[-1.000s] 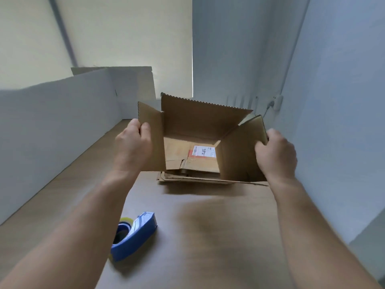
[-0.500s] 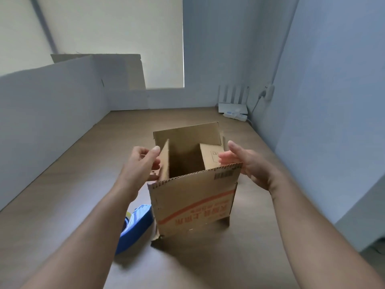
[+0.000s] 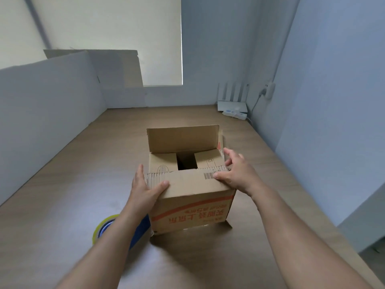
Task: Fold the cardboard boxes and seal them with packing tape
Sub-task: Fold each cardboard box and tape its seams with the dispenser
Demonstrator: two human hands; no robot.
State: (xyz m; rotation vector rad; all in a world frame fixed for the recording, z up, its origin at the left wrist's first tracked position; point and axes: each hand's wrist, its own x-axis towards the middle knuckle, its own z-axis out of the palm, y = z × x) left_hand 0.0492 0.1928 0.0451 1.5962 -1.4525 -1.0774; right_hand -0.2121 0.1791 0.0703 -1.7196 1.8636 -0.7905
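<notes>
Head view | cardboard box upright on table | side flaps folded in; near flap pressed flat by my left hand and right hand, fingers spread, pinching nothing | far flap not yet down; tape dispenser untouched beside box; sealing left to do

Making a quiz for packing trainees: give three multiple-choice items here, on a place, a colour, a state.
1. Tape dispenser lies: A left of the cardboard box; B inside it; C on the floor.
2. Box's stripe: A green; B orange-red; C black.
3. Far flap: A taped shut; B torn off; C upright.
1 A, blue body shows beside the box's left wall. 2 B, printed band is orange-red. 3 C, it stands above the folded near flap.
</notes>
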